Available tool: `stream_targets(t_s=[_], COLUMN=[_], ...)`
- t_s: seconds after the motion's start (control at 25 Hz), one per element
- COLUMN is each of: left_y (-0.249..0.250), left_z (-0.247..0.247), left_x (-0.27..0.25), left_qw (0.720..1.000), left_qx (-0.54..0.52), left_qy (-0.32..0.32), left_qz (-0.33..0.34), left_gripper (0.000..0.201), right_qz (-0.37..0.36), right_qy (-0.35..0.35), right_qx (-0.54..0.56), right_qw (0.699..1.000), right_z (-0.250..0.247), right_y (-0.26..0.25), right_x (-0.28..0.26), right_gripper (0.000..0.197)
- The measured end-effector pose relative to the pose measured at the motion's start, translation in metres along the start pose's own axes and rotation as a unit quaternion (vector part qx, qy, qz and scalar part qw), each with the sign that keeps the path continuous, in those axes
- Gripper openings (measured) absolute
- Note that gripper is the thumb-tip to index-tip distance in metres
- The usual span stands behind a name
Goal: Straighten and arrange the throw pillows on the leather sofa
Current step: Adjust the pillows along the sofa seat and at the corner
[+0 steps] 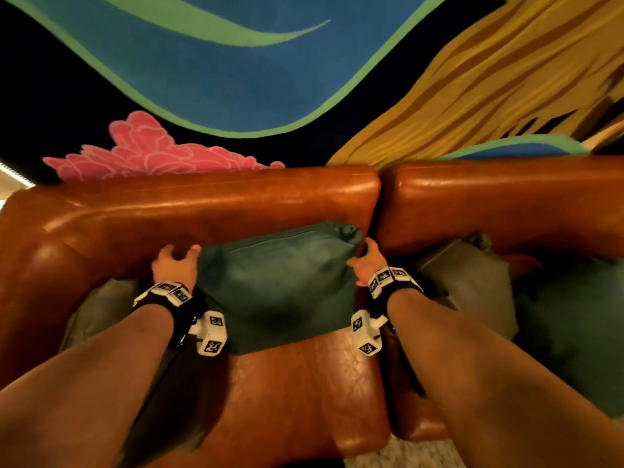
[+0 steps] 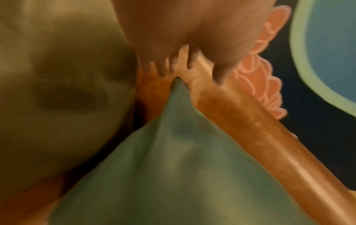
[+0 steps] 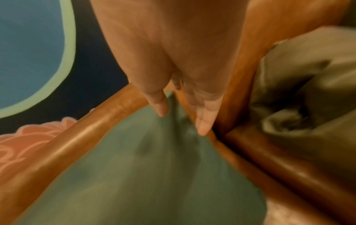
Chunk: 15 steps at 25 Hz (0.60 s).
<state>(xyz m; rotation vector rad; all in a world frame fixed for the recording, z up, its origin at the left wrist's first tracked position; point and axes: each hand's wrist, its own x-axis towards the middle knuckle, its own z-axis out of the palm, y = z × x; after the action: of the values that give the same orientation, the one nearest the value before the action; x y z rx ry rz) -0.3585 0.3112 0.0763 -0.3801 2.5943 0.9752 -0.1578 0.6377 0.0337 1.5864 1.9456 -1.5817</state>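
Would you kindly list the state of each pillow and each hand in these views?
teal pillow: propped against the sofa backrest.
olive pillow: slumped in the armrest corner.
grey-green pillow: slumped on the next seat.
left hand: open at the teal pillow's corner.
right hand: fingers straight, touching its other corner.

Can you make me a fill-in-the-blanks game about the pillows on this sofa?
1. The pillow between both hands is ____ in colour.
2. It leans against the sofa's ____.
3. The sofa is made of brown ____.
4. The flower on the wall is ____.

Missing words: green; backrest; leather; pink
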Motion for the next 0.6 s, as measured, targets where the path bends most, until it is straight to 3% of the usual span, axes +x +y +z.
stream_targets(t_s=[0.12, 0.2, 0.4, 0.48, 0.6], left_y=[0.050, 0.087, 0.143, 0.149, 0.147], left_z=[0.007, 0.030, 0.116, 0.165, 0.246], left_x=[-0.024, -0.049, -0.116, -0.145, -0.186], left_qw=[0.997, 0.994, 0.944, 0.940, 0.934], left_qx=[0.020, 0.033, 0.014, 0.027, 0.038], left_qy=[0.052, 0.048, -0.084, -0.183, -0.341], left_qz=[0.046, 0.096, 0.318, 0.287, 0.098], left_gripper=[0.055, 0.045, 0.026, 0.020, 0.015], right_qz=[0.021, 0.026, 0.047, 0.045, 0.059], right_qy=[0.018, 0.045, 0.060, 0.071, 0.078], right_qx=[-0.043, -0.089, -0.154, -0.189, -0.224], right_qw=[0.999, 0.995, 0.985, 0.978, 0.970], right_z=[-0.044, -0.080, -0.168, -0.208, -0.272], right_y=[0.003, 0.014, 0.039, 0.055, 0.084], right_x=[-0.020, -0.022, -0.024, -0.019, 0.014], right_gripper=[0.069, 0.063, 0.045, 0.040, 0.036])
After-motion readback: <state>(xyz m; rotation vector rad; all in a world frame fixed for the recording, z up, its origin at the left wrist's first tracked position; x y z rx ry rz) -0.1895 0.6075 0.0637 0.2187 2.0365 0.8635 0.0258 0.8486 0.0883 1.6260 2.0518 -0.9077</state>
